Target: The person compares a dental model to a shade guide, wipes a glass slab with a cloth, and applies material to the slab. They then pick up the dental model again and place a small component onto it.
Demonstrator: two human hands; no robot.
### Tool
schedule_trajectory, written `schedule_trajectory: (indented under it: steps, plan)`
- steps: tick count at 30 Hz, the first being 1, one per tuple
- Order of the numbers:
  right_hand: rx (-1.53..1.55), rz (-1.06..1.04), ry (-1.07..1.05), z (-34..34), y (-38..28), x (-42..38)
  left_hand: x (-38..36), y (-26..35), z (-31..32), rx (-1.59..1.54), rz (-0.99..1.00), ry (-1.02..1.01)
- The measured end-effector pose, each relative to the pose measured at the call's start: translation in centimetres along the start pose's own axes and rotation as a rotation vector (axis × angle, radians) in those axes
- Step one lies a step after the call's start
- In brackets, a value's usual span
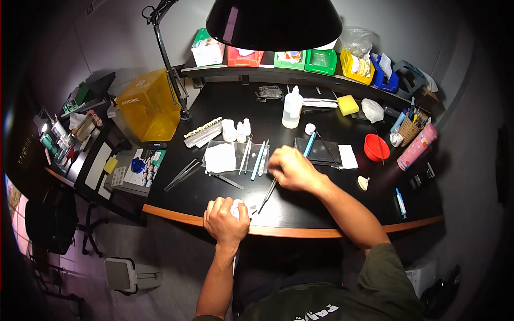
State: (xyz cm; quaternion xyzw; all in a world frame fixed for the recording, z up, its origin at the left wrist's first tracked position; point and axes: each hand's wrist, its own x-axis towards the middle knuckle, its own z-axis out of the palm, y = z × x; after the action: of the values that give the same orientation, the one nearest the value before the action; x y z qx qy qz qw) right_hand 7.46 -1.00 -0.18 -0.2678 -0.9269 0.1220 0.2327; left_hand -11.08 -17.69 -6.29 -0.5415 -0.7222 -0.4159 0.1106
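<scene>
The person sits at the front edge of a black surface (300, 211) with a wooden rim, under a dark lamp shade (274, 24). The left hand (226, 219) rests right at that front edge, fingers curled shut around a small crumpled white wad (236, 208), of which only a bit shows between thumb and knuckles. The right hand (292, 170) lies a little further in, near the middle of the surface, fingers drawn together on the upper end of a thin metal instrument (267, 196); it is a slim, dark, straight tool that slants down toward the front edge, its tip lying close to the white wad. Just behind the hands a clear plate (251, 147) carries a folded white cloth (220, 158) and several slender tools, one with a blue handle (258, 155). Tweezers (182, 174) lie to the left of it. Toward the back edge stands a white squeeze bottle (292, 108); toward the right edge sit a red bowl (376, 147) and a pink tumbler (416, 146). Coloured bins (320, 61) line the shelf behind.
</scene>
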Motion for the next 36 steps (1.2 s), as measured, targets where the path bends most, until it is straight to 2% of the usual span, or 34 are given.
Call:
schedule_trajectory:
  steps: [1, 6, 9, 15, 18, 23, 25, 27, 29, 34, 36]
  plan:
    - [-0.067, 0.022, 0.043, 0.1, 0.3, 1.4, -0.1, 0.0, 0.0, 0.000, 0.001, 0.003]
    - [0.044, 0.230, -0.113, 2.2, 2.0, 7.1, 0.3, 0.6, -0.6, -0.007, -0.005, 0.001]
    - [-0.036, 0.211, -0.073, 3.8, 2.0, 8.1, 0.4, 0.4, -0.5, -0.007, -0.007, 0.008]
    - [0.039, 0.384, -0.139, 4.0, 1.2, 8.8, 0.1, 0.2, -0.4, -0.019, -0.009, -0.004]
    - [0.080, 0.334, -0.092, 4.6, 1.9, 8.7, 0.2, 0.3, -0.4, -0.002, 0.014, 0.029]
    - [0.148, 0.322, 0.004, -0.6, 2.9, 6.7, 0.1, 0.3, -0.2, -0.031, 0.020, 0.013]
    - [0.300, 0.515, 0.014, -4.2, 4.7, 4.4, 0.0, 0.2, -0.4, -0.025, 0.002, 0.004]
    - [-0.042, 0.446, 0.129, -6.5, 7.2, 1.8, 0.1, 0.2, -0.3, -0.011, 0.000, -0.013]
    - [-0.135, 0.609, 0.077, -8.5, 7.6, -0.6, 0.1, 0.1, -0.1, -0.005, 0.011, 0.001]
    - [-0.069, 0.596, -0.051, -8.5, 8.4, -3.9, 0.0, 0.2, -0.2, 0.003, 0.008, 0.004]
    - [-0.076, 0.557, -0.032, -7.9, 8.8, -4.2, -0.1, 0.1, -0.2, -0.007, 0.003, 0.002]
